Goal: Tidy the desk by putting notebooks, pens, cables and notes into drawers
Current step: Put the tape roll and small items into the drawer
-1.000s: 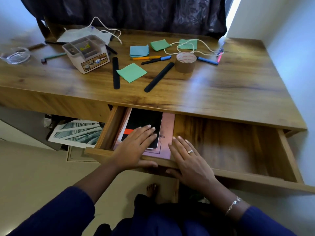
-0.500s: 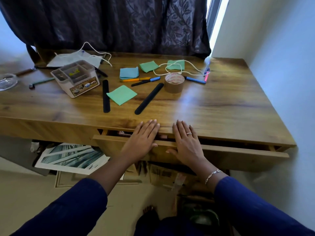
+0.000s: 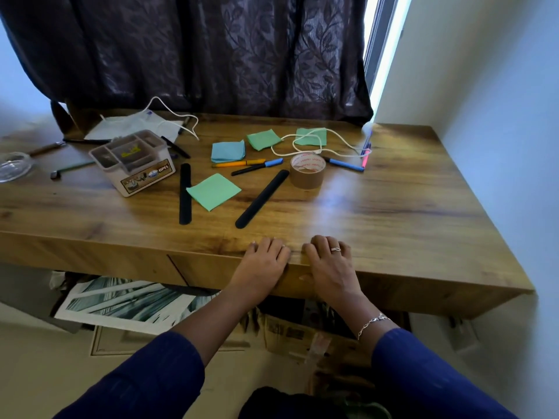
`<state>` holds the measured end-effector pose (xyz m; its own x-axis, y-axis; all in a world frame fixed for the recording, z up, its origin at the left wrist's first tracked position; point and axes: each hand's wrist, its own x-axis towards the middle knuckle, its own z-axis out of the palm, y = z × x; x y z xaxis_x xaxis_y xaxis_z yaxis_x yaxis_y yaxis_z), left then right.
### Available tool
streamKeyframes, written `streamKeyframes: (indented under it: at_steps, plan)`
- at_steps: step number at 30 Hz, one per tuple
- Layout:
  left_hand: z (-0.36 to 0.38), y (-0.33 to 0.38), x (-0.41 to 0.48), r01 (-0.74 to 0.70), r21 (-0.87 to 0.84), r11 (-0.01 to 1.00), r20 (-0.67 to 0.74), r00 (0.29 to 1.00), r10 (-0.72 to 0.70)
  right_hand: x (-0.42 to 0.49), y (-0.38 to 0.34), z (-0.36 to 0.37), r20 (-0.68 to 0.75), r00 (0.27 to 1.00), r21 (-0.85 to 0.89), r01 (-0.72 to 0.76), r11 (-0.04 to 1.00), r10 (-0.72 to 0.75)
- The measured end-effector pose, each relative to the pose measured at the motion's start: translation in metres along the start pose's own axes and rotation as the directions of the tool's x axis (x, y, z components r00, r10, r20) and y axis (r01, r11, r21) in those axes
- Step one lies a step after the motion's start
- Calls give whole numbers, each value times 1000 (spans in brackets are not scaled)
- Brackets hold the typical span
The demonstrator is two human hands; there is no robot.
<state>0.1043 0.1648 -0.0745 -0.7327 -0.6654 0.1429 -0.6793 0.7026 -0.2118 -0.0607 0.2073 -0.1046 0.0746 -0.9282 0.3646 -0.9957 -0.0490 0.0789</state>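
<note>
The drawer front (image 3: 230, 269) sits flush with the wooden desk (image 3: 408, 213); the notebooks inside are hidden. My left hand (image 3: 261, 264) and my right hand (image 3: 329, 264) lie flat side by side over the desk's front edge, fingers on the top, holding nothing. On the desk lie green sticky notes (image 3: 213, 191), a blue note pad (image 3: 227, 151), an orange pen (image 3: 237, 163), a black and blue pen (image 3: 257, 167), a blue pen (image 3: 344, 164), a white cable (image 3: 305, 146) and two flat black sticks (image 3: 185, 193).
A brown tape roll (image 3: 307, 171) stands mid-desk. A white organiser box (image 3: 133, 161) sits at the left, a glass dish (image 3: 13, 170) at the far left edge. A dark curtain (image 3: 211, 55) hangs behind. Prints (image 3: 127, 303) and papers lie on the floor under the desk.
The open drawer with notebooks has been pushed in by both hands and is now closed. My hands moved forward with it to the desk's front edge.
</note>
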Motion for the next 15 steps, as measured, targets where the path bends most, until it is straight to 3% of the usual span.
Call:
streamKeyframes:
  at_steps: [8,15]
  plan:
    - [-24,-24,23,-42,-165,985,56,997,52,23,11,-8,38,999,157,-19,987,13]
    - [-15,-57,84,106,-373,922,-11,993,-119,70,25,0,-10,998,118,-64,991,66]
